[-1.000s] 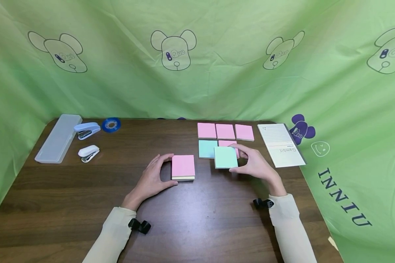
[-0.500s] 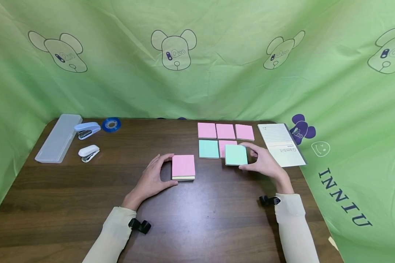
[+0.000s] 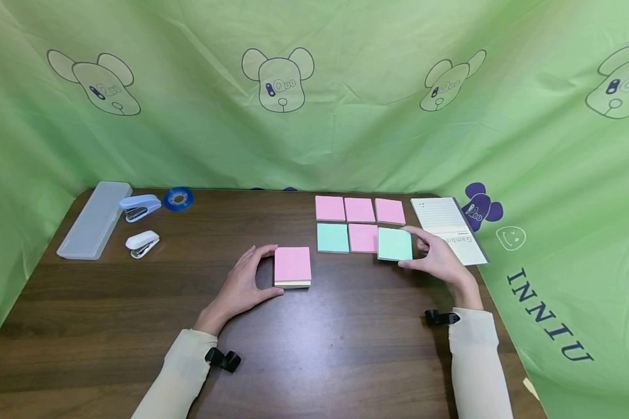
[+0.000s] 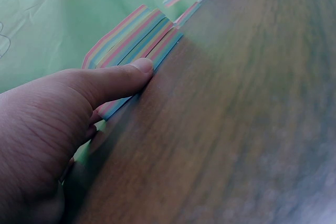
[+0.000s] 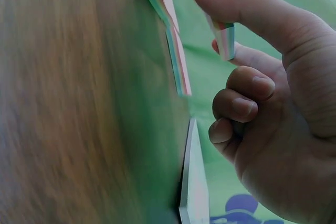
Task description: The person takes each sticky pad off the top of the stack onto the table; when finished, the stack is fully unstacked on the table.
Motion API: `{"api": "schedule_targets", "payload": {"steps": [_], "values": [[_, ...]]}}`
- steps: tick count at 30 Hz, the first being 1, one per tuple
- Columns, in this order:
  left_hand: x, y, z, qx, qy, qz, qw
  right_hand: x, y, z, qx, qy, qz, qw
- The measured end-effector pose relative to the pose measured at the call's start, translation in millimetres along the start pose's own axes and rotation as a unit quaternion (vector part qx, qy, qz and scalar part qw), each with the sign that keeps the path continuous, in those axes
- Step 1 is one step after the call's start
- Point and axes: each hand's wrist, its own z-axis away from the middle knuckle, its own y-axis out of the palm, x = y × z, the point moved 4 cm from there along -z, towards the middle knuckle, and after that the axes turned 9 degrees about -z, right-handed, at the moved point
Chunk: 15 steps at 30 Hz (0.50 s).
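Fingers of the right hand (image 3: 438, 259) pinch a mint pad (image 3: 395, 244) near the far-right desk (image 3: 325, 355) corner; the left hand (image 3: 243, 282) grips a pink-topped stack (image 3: 292, 265).

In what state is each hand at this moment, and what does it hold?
Left hand: holding the pink-topped stack of sticky notes by its edges.
Right hand: pinching a mint-green-topped sticky note pad.

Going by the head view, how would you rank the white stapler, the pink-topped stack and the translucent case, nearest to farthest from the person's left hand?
1. Pink-topped stack: held between the thumb and fingers of the left hand.
2. White stapler: off to the left.
3. Translucent case: farther left, past the stapler.
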Motion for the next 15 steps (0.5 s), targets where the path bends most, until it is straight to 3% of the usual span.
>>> {"api": "schedule_targets", "payload": {"steps": [6,15], "values": [[0.2,0.0,0.0,-0.001,0.004,-0.001,1.0,-7.0,-11.2,2.6,-0.009,-0.007,0.041,0.999],[0.1,-0.3,0.1,-0.002,0.002,-0.002,1.0,-10.9,-9.4,1.2,-0.002,0.0,0.101,0.995]]}}
